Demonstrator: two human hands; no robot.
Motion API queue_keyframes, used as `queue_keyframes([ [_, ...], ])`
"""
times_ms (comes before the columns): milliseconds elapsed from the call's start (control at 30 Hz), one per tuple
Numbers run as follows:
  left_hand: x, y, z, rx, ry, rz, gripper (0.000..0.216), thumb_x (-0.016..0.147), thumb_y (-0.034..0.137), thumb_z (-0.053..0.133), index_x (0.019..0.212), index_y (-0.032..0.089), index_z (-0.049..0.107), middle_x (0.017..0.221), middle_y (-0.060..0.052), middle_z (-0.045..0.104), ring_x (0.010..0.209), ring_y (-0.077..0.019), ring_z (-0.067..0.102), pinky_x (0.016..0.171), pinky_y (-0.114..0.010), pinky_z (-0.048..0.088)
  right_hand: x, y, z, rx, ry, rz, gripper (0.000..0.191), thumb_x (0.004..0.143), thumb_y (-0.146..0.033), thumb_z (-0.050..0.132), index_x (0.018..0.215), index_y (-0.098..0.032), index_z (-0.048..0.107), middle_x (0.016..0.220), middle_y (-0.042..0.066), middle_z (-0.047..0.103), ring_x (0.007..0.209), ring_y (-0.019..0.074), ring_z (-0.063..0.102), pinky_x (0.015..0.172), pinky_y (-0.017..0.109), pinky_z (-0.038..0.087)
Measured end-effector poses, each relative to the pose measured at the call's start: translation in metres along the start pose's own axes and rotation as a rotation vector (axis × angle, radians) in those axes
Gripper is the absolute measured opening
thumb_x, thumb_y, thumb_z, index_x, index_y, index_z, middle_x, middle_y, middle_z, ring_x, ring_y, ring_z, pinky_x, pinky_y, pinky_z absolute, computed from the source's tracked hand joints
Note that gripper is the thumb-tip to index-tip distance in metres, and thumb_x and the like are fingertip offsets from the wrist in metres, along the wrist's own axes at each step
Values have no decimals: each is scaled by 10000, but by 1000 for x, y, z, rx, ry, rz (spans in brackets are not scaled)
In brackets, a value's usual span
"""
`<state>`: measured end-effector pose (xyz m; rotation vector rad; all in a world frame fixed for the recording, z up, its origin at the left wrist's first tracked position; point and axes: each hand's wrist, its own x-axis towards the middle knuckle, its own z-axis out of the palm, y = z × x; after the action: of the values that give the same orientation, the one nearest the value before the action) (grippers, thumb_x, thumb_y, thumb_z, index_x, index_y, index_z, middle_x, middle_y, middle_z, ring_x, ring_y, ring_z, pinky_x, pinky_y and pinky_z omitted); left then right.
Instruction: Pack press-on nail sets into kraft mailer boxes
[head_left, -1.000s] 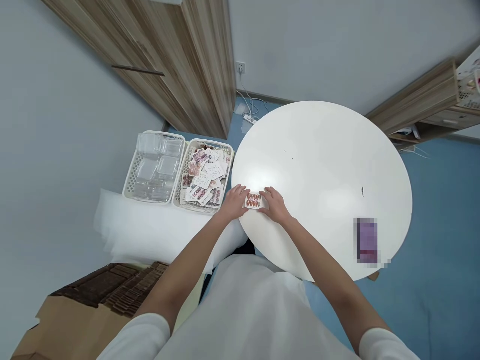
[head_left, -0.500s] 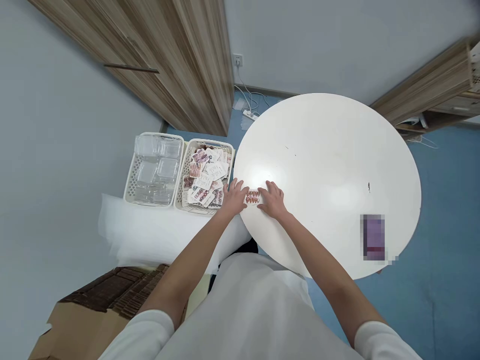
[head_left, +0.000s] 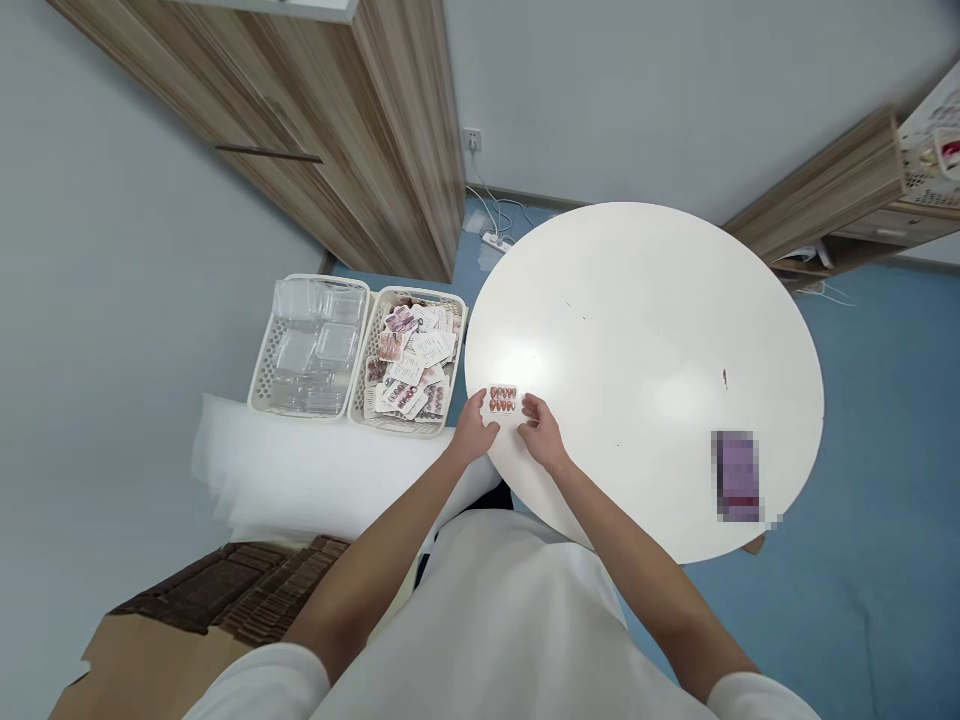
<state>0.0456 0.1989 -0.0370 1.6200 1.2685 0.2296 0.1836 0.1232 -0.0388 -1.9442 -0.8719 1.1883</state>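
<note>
A small white card with rows of reddish-brown press-on nails (head_left: 502, 400) is between my two hands at the left edge of the round white table (head_left: 645, 330). My left hand (head_left: 474, 432) has its fingers and thumb curled at the card's left side. On the opposite side, my right hand (head_left: 543, 434) is bent in the same way, fingertips at the card's right edge. Whether the card rests on the tabletop or is slightly raised, I cannot tell.
Left of the table stands a white basket (head_left: 358, 400) heaped with similar nail cards. Beside it, another basket (head_left: 259, 385) holds clear plastic boxes. White wrapping sheet (head_left: 300, 465) lies below them, near brown cardboard (head_left: 150, 660). A blurred purple item (head_left: 739, 475) is on the table's right.
My fingers have gone from spread flat over the card's ends to curled at its sides. More of the card shows now. The view has shifted slightly.
</note>
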Motion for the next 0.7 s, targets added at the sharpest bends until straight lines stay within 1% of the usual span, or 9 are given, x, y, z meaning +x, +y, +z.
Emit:
queue_keyframes([
  [67,-2,-6,5,-149,-15,-85,686,678,116,485,1321,171,251,1339,-135,348,1208,-230,366,941,-379,363,-4,1,4,129,-1,49,639,645,-130,444,1259,-241,312,1265,73,444,1105,167,474,889,334,406],
  [133,-3,-9,8,-239,-35,-105,701,668,97,492,1321,174,249,1349,-135,341,1227,-229,346,965,-384,338,-7,-1,6,200,-1,83,643,634,-120,452,1251,-243,325,1275,72,438,1120,169,467,906,338,398],
  [200,-3,-11,9,-279,-46,-101,707,663,86,496,1320,174,249,1350,-134,345,1234,-225,338,984,-390,313,-8,-5,6,248,-6,111,632,636,-128,465,1244,-241,338,1277,73,439,1127,171,463,924,344,388],
  [333,-4,-15,11,-268,-29,-75,707,660,89,505,1316,180,258,1352,-123,350,1244,-219,325,1000,-393,290,-10,-11,4,290,-15,135,628,631,-151,502,1237,-233,357,1285,73,433,1148,179,443,968,357,349],
  [500,-3,-15,12,-218,-6,-52,697,664,107,507,1315,175,269,1353,-120,351,1240,-230,330,1002,-401,286,-12,-13,2,310,-41,136,671,622,-166,535,1259,-229,333,1317,72,395,1178,179,410,995,351,313],
  [600,-8,-9,11,-196,58,-35,684,671,117,501,1315,180,277,1360,-105,342,1248,-232,314,1010,-397,280,-16,-14,-3,321,-73,139,668,628,-193,551,1258,-246,337,1329,60,380,1195,183,391,989,351,318],
  [700,-23,-2,12,-159,128,-9,651,676,127,503,1297,185,318,1346,-91,366,1238,-230,327,1016,-388,277,-28,-13,-11,284,-52,147,616,635,-233,562,1224,-256,385,1319,46,393,1217,193,356,984,354,319],
])
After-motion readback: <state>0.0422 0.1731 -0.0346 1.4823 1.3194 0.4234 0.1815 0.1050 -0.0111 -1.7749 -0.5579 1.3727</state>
